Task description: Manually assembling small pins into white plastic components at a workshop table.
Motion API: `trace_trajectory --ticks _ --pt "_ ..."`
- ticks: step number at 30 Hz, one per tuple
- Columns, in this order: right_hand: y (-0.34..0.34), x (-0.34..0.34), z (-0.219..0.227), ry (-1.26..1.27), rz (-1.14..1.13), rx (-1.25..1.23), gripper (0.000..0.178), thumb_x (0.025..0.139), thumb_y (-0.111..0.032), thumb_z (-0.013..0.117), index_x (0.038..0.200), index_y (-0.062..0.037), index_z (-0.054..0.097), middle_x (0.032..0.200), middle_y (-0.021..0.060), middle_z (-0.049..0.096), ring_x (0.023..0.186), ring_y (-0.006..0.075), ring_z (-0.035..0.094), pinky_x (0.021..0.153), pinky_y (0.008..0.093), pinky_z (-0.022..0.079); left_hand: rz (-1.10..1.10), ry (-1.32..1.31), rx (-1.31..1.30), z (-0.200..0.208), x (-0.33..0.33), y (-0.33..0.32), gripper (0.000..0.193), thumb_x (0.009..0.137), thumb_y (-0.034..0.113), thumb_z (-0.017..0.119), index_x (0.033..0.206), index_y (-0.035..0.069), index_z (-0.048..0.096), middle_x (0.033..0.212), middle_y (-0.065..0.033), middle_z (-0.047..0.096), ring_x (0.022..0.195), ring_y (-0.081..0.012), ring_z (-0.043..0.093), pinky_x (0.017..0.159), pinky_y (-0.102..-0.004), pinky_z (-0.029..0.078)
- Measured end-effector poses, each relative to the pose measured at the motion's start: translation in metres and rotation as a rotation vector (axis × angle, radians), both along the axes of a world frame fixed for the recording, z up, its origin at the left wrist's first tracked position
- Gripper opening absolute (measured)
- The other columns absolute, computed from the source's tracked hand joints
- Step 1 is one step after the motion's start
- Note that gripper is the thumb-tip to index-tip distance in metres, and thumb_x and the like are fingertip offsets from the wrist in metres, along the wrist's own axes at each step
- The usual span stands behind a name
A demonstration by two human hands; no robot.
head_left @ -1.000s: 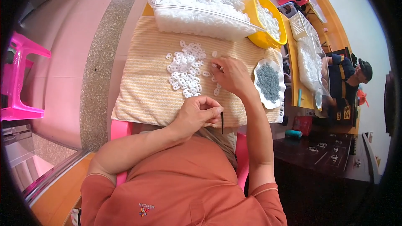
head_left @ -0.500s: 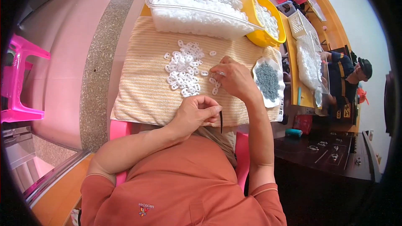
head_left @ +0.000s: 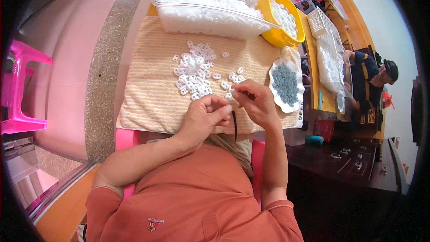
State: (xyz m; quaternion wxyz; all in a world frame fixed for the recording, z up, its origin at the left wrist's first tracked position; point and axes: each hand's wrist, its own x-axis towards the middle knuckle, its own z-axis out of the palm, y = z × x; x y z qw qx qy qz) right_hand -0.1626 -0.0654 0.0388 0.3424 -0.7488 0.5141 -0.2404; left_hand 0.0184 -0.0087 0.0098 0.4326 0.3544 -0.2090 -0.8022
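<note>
My left hand (head_left: 209, 115) is closed in a pinch on a thin black strip (head_left: 235, 127), which hangs down from its fingertips. Close beside it, my right hand (head_left: 259, 104) has thumb and fingers pressed together. A bit of white shows between the two hands, but what the right fingers hold is too small to make out. A heap of white oval pieces with two holes (head_left: 195, 69) lies on the striped towel (head_left: 148, 80), left of and beyond my hands. Several more loose white pieces (head_left: 225, 85) lie just beyond my right fingertips.
At the back stands a clear plastic bin (head_left: 210, 21) full of white pieces, beside a yellow basin (head_left: 277, 38) holding more. A scalloped white dish (head_left: 273, 96) of small grey bits sits right. A co-worker (head_left: 374, 76) is at another table; a pink stool (head_left: 22, 87) stands left.
My right hand has drawn back from the loose white pieces toward my left fingertips. Several loose pieces now show where it was. My left hand stays nearly in place with the black strip.
</note>
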Motion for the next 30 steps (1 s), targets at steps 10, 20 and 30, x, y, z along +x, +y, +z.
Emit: trace_trajectory --ticks 10,20,30 --pt "0.042 0.006 -0.016 -0.477 -0.027 0.158 0.015 0.089 0.005 0.060 0.103 0.0052 0.065 0.091 0.0077 0.066 0.079 0.0109 0.063 0.068 0.0223 0.053 0.067 -0.007 -0.062 -0.006 -0.003 0.002 0.013 0.093 0.014 0.062 0.100 0.004 0.060 0.087 -0.0032 0.066 0.075 -0.0085 0.062 0.069 -0.0214 0.052" --pt "0.049 0.007 -0.020 -0.465 -0.022 -0.101 0.017 0.084 0.005 0.066 0.101 0.0029 0.066 0.092 0.0100 0.066 0.081 0.0135 0.064 0.069 0.0235 0.052 0.011 0.112 0.028 -0.008 -0.003 -0.001 0.013 0.094 0.016 0.059 0.097 0.004 0.061 0.088 -0.0048 0.066 0.078 -0.0113 0.063 0.071 -0.0238 0.054" --pt "0.046 -0.025 -0.004 -0.135 -0.241 -0.369 0.018 0.080 0.005 0.069 0.098 0.0027 0.065 0.091 0.0095 0.064 0.076 0.0123 0.061 0.064 0.0227 0.049 0.047 0.105 0.029 -0.006 -0.002 -0.001 0.013 0.093 0.014 0.062 0.097 0.002 0.059 0.093 -0.0067 0.064 0.081 -0.0132 0.064 0.076 -0.0274 0.057"
